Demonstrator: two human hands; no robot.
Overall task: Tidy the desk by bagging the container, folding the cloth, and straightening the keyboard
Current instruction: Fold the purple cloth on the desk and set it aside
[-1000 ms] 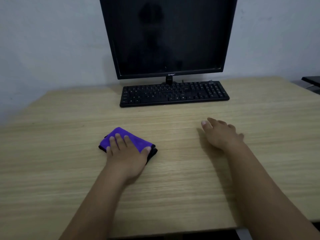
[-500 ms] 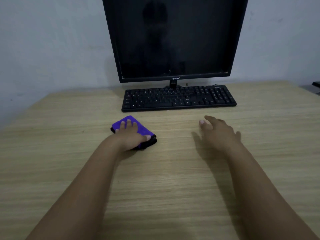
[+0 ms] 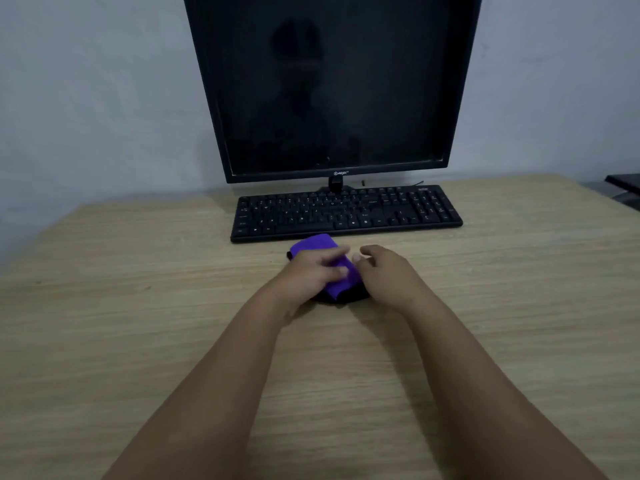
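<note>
A small folded purple cloth (image 3: 313, 244) with a black underside lies on the wooden desk (image 3: 138, 306), just in front of the black keyboard (image 3: 346, 213). My left hand (image 3: 311, 271) rests on top of the cloth, its blurred fingers stretched across it toward the right. My right hand (image 3: 388, 271) sits against the cloth's right edge with loosely curled fingers, thumb tip near the purple fabric. The keyboard lies parallel to the desk's back edge under the monitor. No container or bag is in view.
A dark switched-off monitor (image 3: 332, 88) stands at the back against a pale wall. A black object (image 3: 625, 181) pokes in at the far right edge beyond the desk. Bare wood stretches to the left and right of my arms.
My left hand has slid the cloth right and farther back, up to the keyboard's front edge. My right hand has moved left to meet the cloth. The view has shifted closer to the monitor.
</note>
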